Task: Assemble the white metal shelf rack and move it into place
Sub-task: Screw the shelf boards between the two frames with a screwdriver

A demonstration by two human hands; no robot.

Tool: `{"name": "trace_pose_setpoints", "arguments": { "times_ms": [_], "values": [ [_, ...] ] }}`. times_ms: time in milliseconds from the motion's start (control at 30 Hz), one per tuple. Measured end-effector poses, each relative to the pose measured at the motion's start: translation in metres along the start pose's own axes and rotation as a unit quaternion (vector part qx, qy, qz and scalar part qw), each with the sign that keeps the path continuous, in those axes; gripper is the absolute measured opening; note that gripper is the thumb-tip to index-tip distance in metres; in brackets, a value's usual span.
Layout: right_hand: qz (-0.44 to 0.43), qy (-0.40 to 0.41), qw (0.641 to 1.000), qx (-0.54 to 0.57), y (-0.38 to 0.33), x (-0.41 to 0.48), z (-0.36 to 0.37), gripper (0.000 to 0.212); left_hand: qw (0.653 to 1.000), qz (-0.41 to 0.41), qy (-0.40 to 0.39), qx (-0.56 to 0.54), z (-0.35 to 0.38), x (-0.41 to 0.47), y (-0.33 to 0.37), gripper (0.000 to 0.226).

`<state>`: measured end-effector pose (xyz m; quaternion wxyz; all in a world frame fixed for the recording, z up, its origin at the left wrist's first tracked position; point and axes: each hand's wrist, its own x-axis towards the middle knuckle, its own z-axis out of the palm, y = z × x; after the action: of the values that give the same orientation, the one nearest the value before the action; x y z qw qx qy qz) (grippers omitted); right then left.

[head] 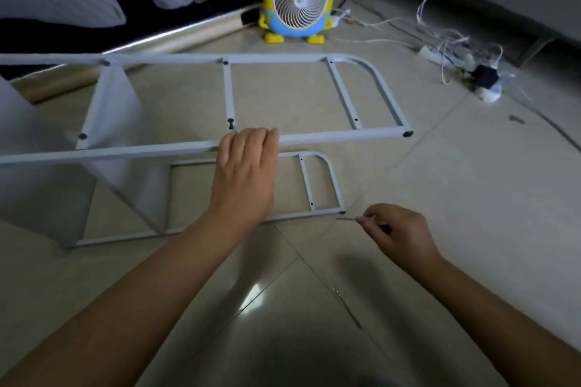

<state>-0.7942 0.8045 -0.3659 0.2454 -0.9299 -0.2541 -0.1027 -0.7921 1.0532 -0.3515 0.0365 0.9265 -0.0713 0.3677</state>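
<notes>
Rack, lying half built on the tiled floor, was steadied by the left hand, fingers pressed together over its upper rail, while a thin metal key was pinched in the right hand; firm downward pressure was judged advisable during tightening.

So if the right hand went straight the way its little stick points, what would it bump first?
Probably the corner of the lower side frame, just beyond the thin stick the right hand pinches; depth is unclear.
</notes>
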Motion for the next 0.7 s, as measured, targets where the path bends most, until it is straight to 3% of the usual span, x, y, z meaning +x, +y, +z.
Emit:
{"name": "trace_pose_setpoints", "arguments": {
  "times_ms": [133,233,300,400,500,700],
  "values": [
    [0.032,0.138,0.973,0.183,-0.054,0.049,-0.030,0.010,0.998,-0.037,-0.017,-0.050,-0.031,0.003,-0.019,0.042],
    [0.064,0.147,0.936,0.313,-0.086,0.084,-0.036,0.022,0.994,-0.081,-0.056,-0.058,-0.043,0.003,-0.049,0.033],
    [0.056,0.131,0.920,0.366,-0.103,0.107,-0.031,0.018,0.992,-0.073,-0.081,-0.064,-0.045,0.001,-0.066,0.030],
    [-0.003,0.102,0.936,0.337,-0.126,0.136,-0.017,0.009,0.990,-0.045,-0.112,-0.079,-0.046,-0.002,-0.079,0.031],
    [-0.034,0.104,0.955,0.275,-0.137,0.153,-0.004,0.014,0.990,-0.010,-0.124,-0.065,-0.047,-0.003,-0.084,0.034],
    [-0.085,0.143,0.965,0.200,-0.141,0.165,0.004,0.043,0.988,0.017,-0.139,-0.057,-0.045,0.003,-0.087,0.037]
  ]
}}
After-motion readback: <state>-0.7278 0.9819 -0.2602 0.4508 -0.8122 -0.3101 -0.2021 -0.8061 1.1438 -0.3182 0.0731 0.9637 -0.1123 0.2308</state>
